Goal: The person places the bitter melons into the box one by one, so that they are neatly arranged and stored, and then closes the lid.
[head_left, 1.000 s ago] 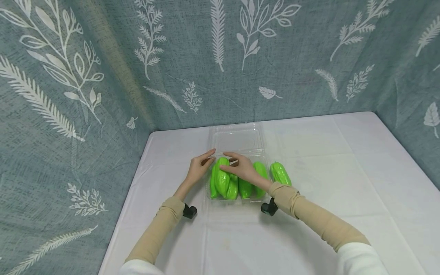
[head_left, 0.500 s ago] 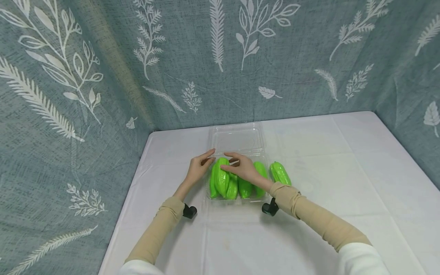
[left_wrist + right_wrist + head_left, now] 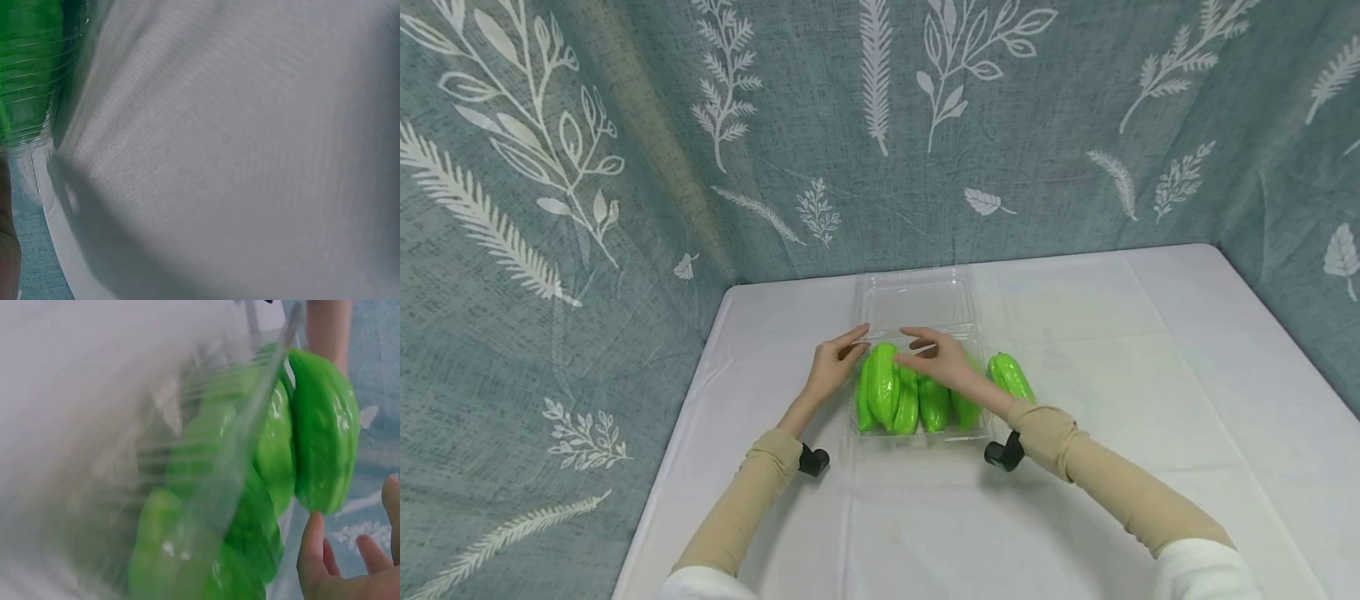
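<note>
My left hand [image 3: 831, 367] is at the back left edge of a clear plastic clamshell box [image 3: 958, 436], fingers extended, thumb and fingertips apart. Bright green, glossy, ribbed gourds lie side by side in the box. One gourd [image 3: 883, 387] rests on top of the others at the left; in the right wrist view this upper gourd [image 3: 328, 431] rises above the rim. Over the box, my right hand [image 3: 943, 360] has spread fingers and nothing between them. Its thumb tip is right beside the top gourd. The right hand partly hides the gourds at the right.
The box's hinged lid [image 3: 917, 300] lies open toward the back. Another green gourd [image 3: 1012, 379] lies on the white tablecloth [image 3: 1150, 400], just right of the box. A patterned blue-green curtain [image 3: 880, 208] stands behind the table and along its sides.
My right hand has come off the top gourd and moved a little to the right. The left hand has stayed in place. The gourds look unmoved.
</note>
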`<state>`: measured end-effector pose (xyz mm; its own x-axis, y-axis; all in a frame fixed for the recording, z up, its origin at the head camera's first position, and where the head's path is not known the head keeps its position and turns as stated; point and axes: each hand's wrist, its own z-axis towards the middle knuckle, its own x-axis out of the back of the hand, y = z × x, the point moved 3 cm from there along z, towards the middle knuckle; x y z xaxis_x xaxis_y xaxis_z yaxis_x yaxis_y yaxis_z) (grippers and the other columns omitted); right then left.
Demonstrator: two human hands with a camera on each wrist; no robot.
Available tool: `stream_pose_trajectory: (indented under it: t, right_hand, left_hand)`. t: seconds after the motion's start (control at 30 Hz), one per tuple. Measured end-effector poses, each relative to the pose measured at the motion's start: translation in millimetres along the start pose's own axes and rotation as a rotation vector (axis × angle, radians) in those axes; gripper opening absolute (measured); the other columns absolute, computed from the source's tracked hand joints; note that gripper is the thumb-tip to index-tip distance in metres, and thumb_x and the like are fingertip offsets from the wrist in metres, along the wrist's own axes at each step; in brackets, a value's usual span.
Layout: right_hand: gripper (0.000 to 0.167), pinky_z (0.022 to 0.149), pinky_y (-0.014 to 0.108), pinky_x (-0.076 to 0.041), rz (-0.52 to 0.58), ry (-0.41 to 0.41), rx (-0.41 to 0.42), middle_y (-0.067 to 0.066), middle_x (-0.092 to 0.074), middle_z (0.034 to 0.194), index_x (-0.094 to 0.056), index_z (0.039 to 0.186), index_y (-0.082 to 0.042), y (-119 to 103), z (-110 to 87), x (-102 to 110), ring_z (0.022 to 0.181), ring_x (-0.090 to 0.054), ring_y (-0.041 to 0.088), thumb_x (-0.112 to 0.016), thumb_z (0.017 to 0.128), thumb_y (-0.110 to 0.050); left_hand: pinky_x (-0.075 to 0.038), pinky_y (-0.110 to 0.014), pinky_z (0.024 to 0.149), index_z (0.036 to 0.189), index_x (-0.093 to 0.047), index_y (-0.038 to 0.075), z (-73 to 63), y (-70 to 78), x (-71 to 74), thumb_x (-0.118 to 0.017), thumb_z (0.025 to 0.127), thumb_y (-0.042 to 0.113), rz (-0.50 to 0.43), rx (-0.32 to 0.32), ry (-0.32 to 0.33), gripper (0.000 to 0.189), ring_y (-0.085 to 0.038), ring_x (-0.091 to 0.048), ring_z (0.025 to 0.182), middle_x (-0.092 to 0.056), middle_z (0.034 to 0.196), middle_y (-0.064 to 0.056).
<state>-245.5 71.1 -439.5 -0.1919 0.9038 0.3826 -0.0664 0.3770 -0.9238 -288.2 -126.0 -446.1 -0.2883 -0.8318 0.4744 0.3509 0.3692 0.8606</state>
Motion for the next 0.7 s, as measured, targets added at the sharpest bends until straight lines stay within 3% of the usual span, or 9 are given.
stream_pose_trajectory:
  t: [0.7]
  right_hand:
    - [0.054,0.091,0.044,-0.056,-0.039,0.076,-0.021,0.024,-0.054,0.131,-0.045,0.141,-0.010,12,-26.8,68,0.114,-0.058,0.038,-0.062,0.093,-0.028]
  left_hand:
    - [-0.051,-0.043,0.098,0.130,-0.051,-0.009,-2.0,0.1,-0.7,-0.052,0.094,-0.003,0.011,-0.015,0.022,0.036,-0.041,-0.058,0.115,-0.048,0.138,-0.024]
